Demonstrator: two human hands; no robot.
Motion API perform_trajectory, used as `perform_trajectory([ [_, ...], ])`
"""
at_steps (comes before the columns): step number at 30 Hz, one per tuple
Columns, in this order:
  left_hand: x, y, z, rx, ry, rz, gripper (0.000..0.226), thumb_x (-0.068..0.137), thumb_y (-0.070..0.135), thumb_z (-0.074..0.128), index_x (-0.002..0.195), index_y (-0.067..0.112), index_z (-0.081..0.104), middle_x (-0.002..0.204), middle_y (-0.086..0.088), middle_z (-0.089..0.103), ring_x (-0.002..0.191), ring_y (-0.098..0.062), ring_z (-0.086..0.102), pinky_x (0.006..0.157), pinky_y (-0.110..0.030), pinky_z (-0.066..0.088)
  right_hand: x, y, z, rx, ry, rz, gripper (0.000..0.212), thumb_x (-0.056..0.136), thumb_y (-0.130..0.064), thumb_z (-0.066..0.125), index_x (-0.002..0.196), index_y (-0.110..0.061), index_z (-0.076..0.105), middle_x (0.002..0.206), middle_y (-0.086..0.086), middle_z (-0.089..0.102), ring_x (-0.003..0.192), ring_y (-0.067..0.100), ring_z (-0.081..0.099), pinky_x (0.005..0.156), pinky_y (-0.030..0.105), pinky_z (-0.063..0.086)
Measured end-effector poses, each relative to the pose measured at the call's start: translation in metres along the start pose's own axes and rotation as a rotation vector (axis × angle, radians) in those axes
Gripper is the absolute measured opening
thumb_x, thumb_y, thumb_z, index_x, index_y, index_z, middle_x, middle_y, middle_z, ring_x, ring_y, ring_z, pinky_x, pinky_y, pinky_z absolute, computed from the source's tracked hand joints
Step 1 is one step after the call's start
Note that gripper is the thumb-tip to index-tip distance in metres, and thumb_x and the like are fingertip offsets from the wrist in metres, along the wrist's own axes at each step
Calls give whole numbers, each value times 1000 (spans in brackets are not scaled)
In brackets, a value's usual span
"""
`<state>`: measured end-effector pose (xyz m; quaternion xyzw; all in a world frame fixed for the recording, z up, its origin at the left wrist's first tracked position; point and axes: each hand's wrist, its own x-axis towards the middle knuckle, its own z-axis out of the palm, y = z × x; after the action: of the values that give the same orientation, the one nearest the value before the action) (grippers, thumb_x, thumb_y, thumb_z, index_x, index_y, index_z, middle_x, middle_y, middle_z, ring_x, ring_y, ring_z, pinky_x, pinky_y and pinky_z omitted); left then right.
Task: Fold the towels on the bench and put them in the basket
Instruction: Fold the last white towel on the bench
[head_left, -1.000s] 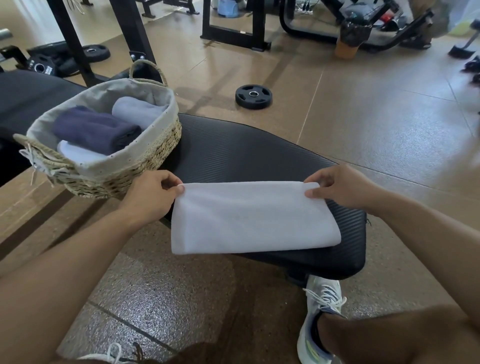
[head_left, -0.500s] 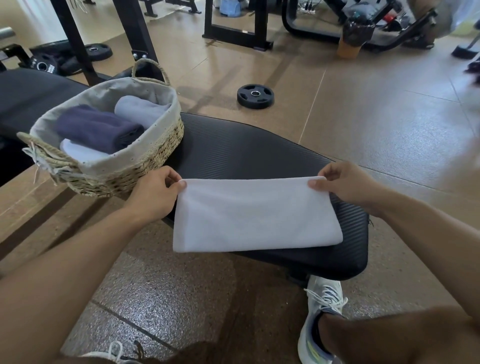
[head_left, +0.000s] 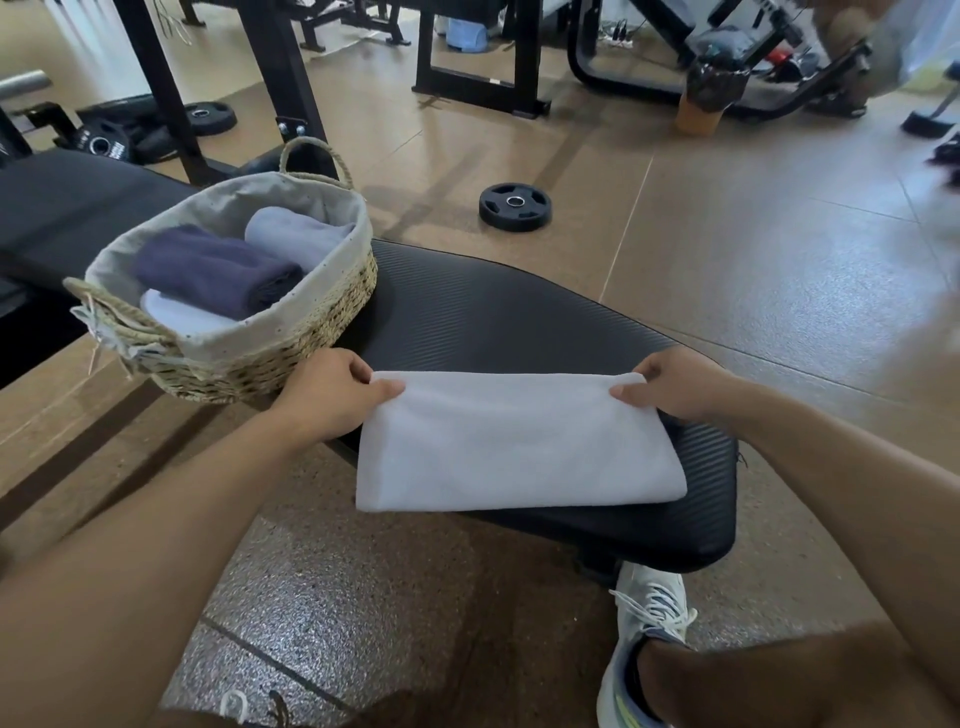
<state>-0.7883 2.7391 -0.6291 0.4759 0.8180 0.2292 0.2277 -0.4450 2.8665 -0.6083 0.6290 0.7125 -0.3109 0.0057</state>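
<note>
Both hands, left (head_left: 332, 397) and right (head_left: 675, 384), pinch the far corners of the folded white towel (head_left: 519, 447) on the desk (head_left: 493, 317), beside the basket (head_left: 291, 343).

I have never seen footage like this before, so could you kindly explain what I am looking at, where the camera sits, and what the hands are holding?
There is no machine here: these are a person's two bare hands, filmed by one wide-angle camera worn on the head, looking forward and down. The setting is a gym floor with a black padded bench. On the bench lies a white towel, already folded at least once. The left hand pinches its far left corner and the right hand pinches its far right corner. At the left, a woven basket with a cloth lining stands on the bench and already holds a dark blue towel and lighter ones. A weight plate lies on the floor beyond.
</note>
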Motion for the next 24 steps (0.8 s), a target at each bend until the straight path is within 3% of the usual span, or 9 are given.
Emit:
perform_trajectory([
  [2, 1, -2, 0, -26, -16, -17, 29, 82, 44, 80, 73, 19, 68, 82, 2, 69, 82, -20, 64, 77, -37, 51, -2, 0, -1, 29, -35, -1, 23, 92, -40, 72, 92, -17, 67, 83, -2, 65, 71, 14, 58, 61, 28, 44],
  [4, 2, -2, -2, -124, -45, -40, 28, 83, 37, 82, 76, 15, 67, 82, 2, 68, 79, -18, 61, 72, -35, 48, -3, 5, 0, 118, -2, -31, 22, 91, -37, 73, 90, -16, 66, 87, -1, 66, 76, 15, 59, 68, 29, 46],
  [8, -2, 5, -18, -658, -211, -176, 21, 88, 8, 76, 80, 15, 57, 85, -5, 69, 86, -21, 67, 76, -34, 54, -11, 13, -9, 562, -28, -70, 16, 92, -19, 74, 84, -15, 61, 87, 7, 69, 77, 19, 65, 77, 36, 52],
  [10, -9, 8, -28, -795, -289, -178, 27, 87, 0, 73, 78, 18, 55, 81, -2, 71, 82, -19, 71, 77, -32, 56, -18, 17, -16, 671, -40, -132, 22, 90, -15, 74, 78, -18, 56, 85, 5, 70, 77, 19, 65, 75, 34, 51],
  [14, -20, 11, -39, -845, -339, -132, 24, 81, 2, 75, 78, 18, 58, 79, 0, 74, 79, -12, 74, 72, -28, 58, -35, 16, -21, 748, -41, -213, 28, 72, -27, 80, 78, -19, 53, 86, 3, 73, 83, 19, 68, 76, 34, 53],
  [17, -24, 13, -42, -905, -358, -135, 28, 65, 16, 82, 77, 19, 57, 79, 0, 73, 73, -11, 74, 65, -25, 59, -42, 12, -23, 781, -25, -205, 38, 63, -41, 84, 82, -21, 57, 93, 5, 76, 91, 23, 68, 86, 43, 51],
  [19, -25, 15, -41, -929, -346, -143, 28, 66, 24, 82, 77, 20, 57, 78, -2, 72, 70, -11, 73, 64, -25, 59, -44, 11, -24, 797, -24, -204, 45, 60, -48, 86, 86, -22, 60, 97, 7, 76, 94, 25, 68, 91, 49, 51],
  [22, -27, 21, -34, -926, -231, -173, 24, 76, 26, 81, 76, 20, 58, 69, 1, 67, 58, -8, 65, 58, -24, 55, -45, 9, -23, 805, 4, -178, 36, 76, -42, 79, 94, -16, 61, 98, 8, 74, 90, 25, 67, 92, 54, 52],
  [24, -29, 27, -28, -918, -135, -186, 24, 86, 23, 78, 76, 18, 57, 60, 4, 64, 47, -4, 60, 47, -19, 51, -42, 7, -22, 792, 69, -132, 32, 86, -39, 75, 99, -13, 62, 95, 8, 73, 86, 25, 67, 85, 50, 53],
])
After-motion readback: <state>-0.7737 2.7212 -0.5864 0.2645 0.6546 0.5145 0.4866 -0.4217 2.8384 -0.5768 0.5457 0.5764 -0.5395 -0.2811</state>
